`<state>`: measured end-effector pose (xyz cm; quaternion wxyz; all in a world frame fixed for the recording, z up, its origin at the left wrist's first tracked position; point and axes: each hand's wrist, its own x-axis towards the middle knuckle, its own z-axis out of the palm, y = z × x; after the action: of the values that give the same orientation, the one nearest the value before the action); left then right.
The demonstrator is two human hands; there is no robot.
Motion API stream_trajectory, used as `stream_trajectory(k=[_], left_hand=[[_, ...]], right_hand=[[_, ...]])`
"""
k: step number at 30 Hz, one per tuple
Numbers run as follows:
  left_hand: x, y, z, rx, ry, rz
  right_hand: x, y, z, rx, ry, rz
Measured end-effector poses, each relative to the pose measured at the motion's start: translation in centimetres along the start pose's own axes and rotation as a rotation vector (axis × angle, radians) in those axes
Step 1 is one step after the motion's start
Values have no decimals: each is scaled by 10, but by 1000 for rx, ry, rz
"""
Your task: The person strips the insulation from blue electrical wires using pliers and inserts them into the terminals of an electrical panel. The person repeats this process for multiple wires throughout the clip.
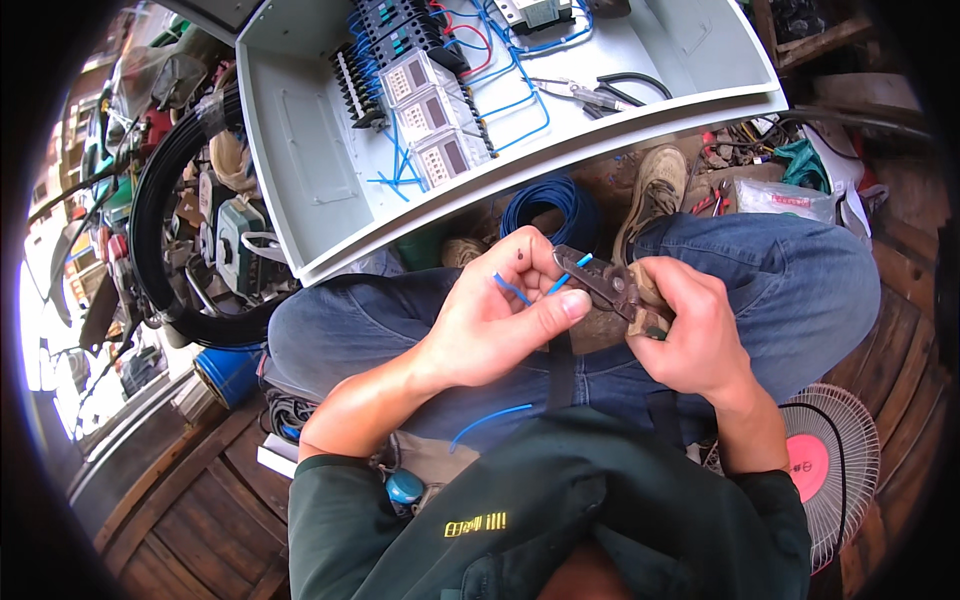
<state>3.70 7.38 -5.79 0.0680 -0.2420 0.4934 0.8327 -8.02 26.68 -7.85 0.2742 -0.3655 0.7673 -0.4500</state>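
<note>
My left hand (510, 310) is closed, pinching a short blue wire (512, 288) between thumb and fingers. One end of the wire lies across the dark jaws of the wire strippers (612, 285). My right hand (695, 315) is wrapped around the handles of that tool, level with my left hand above my lap. Another short piece of blue wire (488, 420) rests lower down, near my shirt. Just beyond my hands, a coil of blue wire (548, 215) sits on the ground between my legs.
A grey metal enclosure (520, 165) stands in front, holding wired modules (425, 115) and a pair of pliers (580, 93). Black coiled hose (145, 240) and clutter fill the left. A fan (830, 465) with a pink centre is at the lower right, on wooden floorboards (905, 350).
</note>
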Motion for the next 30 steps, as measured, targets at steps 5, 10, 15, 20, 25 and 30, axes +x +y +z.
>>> stream_trajectory(k=[5,10,15,20,25,30], left_hand=[[6,1,-5,211,108,-22],[9,4,-6,211,158,-59],[7,9,-11,305,151,-73],[5,5,-14,459,106,149],[6,5,-12,392,225,144],[9,2,-9,349,162,86]], right_hand=[[2,-1,13,76,16,25],[6,0,23,21,111,-25],[5,0,30,82,78,-17],[2,1,28,336,-72,168],[7,-5,29,237,7,42],[6,-5,33,57,138,-7]])
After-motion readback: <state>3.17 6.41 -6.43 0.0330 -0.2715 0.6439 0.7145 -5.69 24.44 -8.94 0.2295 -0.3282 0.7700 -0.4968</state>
